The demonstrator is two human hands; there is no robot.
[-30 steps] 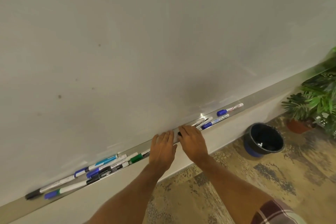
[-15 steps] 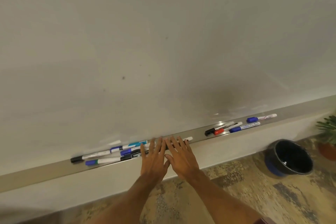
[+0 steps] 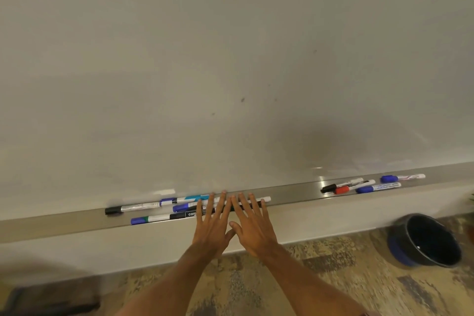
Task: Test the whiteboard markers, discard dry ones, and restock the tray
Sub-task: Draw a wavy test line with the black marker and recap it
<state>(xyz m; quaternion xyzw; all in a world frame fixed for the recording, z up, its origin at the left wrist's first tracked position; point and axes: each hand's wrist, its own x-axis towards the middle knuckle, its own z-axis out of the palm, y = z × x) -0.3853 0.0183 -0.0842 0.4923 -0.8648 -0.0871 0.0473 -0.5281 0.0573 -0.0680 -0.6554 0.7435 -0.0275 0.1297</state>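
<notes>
Both hands lay flat over the tray (image 3: 295, 191) beneath the whiteboard (image 3: 230, 59).

The whiteboard filled most of the view, the long metal tray ran along its lower edge, and a dark bin (image 3: 400, 251) stood on the floor to the right, well apart from the hands. The left hand (image 3: 211, 226) and right hand (image 3: 252, 226) sat side by side, fingers straight and spread, gripping nothing. Their fingertips rested across the right ends of the left group of markers (image 3: 133, 208), which stretched leftwards along the tray. A white marker end (image 3: 266, 199) stuck out just beyond the right hand. A second group of markers (image 3: 372, 185) lay farther right, clear of both hands.
</notes>
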